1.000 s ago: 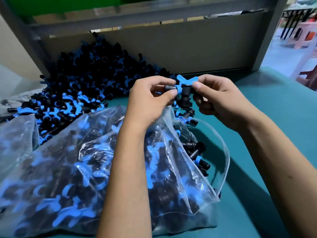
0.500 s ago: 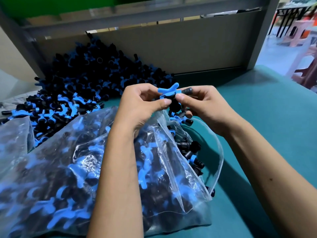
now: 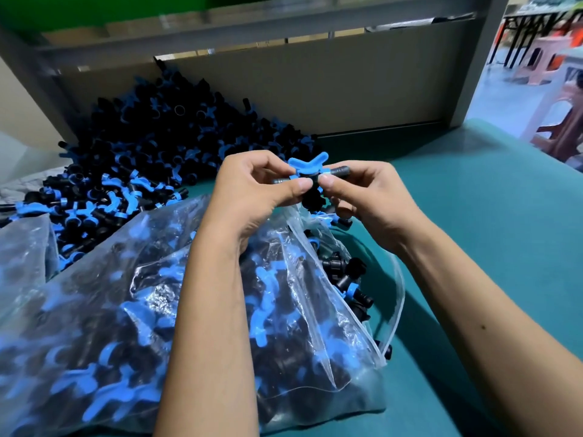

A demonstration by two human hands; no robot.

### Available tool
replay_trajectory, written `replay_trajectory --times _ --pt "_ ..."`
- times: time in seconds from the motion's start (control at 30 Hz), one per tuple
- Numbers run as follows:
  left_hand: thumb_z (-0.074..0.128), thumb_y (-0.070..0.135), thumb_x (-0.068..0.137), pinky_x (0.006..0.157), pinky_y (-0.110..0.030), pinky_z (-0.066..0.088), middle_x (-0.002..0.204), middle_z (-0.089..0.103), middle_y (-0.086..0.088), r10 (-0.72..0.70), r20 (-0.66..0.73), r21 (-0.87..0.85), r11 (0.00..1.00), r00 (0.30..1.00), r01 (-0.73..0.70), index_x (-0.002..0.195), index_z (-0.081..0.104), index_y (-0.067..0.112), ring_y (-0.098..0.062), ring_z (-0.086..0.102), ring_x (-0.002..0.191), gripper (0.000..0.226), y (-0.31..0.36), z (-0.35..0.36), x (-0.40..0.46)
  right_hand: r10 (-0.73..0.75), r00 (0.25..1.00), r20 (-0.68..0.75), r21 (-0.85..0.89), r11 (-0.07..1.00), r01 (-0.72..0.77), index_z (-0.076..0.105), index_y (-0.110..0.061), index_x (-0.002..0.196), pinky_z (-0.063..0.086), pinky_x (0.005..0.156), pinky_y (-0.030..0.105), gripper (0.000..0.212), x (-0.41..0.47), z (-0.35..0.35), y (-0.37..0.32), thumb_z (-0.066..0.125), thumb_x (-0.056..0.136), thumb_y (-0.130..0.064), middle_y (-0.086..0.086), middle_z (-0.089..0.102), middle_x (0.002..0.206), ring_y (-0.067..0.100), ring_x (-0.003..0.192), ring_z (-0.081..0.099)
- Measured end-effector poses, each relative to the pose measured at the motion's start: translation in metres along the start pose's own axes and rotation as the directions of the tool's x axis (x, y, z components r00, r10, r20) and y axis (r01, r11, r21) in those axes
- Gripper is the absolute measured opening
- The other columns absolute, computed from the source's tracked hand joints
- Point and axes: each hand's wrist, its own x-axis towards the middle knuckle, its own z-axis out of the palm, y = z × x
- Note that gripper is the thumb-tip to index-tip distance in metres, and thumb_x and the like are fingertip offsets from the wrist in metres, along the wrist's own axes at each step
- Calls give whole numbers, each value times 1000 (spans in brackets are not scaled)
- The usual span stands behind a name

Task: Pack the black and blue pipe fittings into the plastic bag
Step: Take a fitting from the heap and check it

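Both hands hold one black pipe fitting with a blue winged handle (image 3: 307,167) above the mouth of the clear plastic bag (image 3: 328,323): the left hand (image 3: 252,197) pinches its left end between thumb and forefinger, the right hand (image 3: 372,197) pinches its right side. The bag, packed with like fittings, lies on the teal bench (image 3: 489,222). A loose heap of black and blue fittings (image 3: 132,159) sits behind it against a grey panel (image 3: 315,89)
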Motion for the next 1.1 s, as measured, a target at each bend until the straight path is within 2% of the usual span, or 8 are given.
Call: replay_trajectory --times 0.2,0.43,0.57,0.7,0.8,0.9,0.97,1.1 --pt "89 4 75 67 -26 60 69 73 -6 -35 -87 -16 999 996 34 83 71 -3 -16 70 63 20 3 -5 -1 39 968 -249 114 993 -11 77 -13 91 40 54 23 14 5 -13 -5 75 84 -25 -1 57 71 12 63 47" --pt "93 30 70 68 -42 62 65 73 -9 59 -323 81 996 945 -34 70 70 6 -20 69 59 34 15 23 0 -234 960 -152 -365 916 165 58 -28 126 58 59 34 55 2 5 -13 86 78 -30 6 66 100 26 75 65" --pt "91 35 74 74 -50 63 65 73 -7 76 -265 147 988 961 -37 72 70 8 -28 73 67 34 18 33 -2 -292 939 -183 -450 874 184 69 -13 109 60 76 43 28 1 5 -15 81 84 -14 4 73 97 23 87 71" --pt "72 23 92 78 -43 60 77 77 0 164 -96 342 932 982 -123 76 73 17 -21 72 77 17 22 28 -4 12 957 -290 -4 1000 -14 71 -9 103 57 64 27 8 2 -3 -15 66 96 -11 9 73 87 18 71 66" --pt "44 -9 77 58 -20 49 120 67 3 50 99 588 803 994 -99 81 78 36 -14 58 92 56 24 10 -6 309 904 -296 327 922 -209 66 -4 92 50 53 18 23 3 -19 -15 50 104 -14 15 70 78 13 58 57" --pt "38 -18 73 67 -3 35 134 50 4 -64 191 726 681 980 -97 70 76 47 -12 37 124 76 24 -8 -10 449 872 -193 293 875 -386 58 -4 90 43 43 16 23 0 -38 -15 47 105 -18 17 65 73 11 50 50" --pt "50 -17 75 77 -13 35 125 58 6 -69 178 779 620 982 -98 67 75 45 -11 40 123 68 25 -17 -12 460 885 -74 176 879 -443 64 -3 91 41 43 16 24 -3 -47 -15 51 104 -20 16 63 75 10 49 49" --pt "80 -1 78 60 -10 46 70 73 16 10 127 688 720 992 -95 67 78 32 4 63 64 35 28 -28 -10 366 906 213 -124 930 -347 78 -4 102 49 59 16 24 -10 -43 -22 65 93 -22 12 75 93 11 68 56"
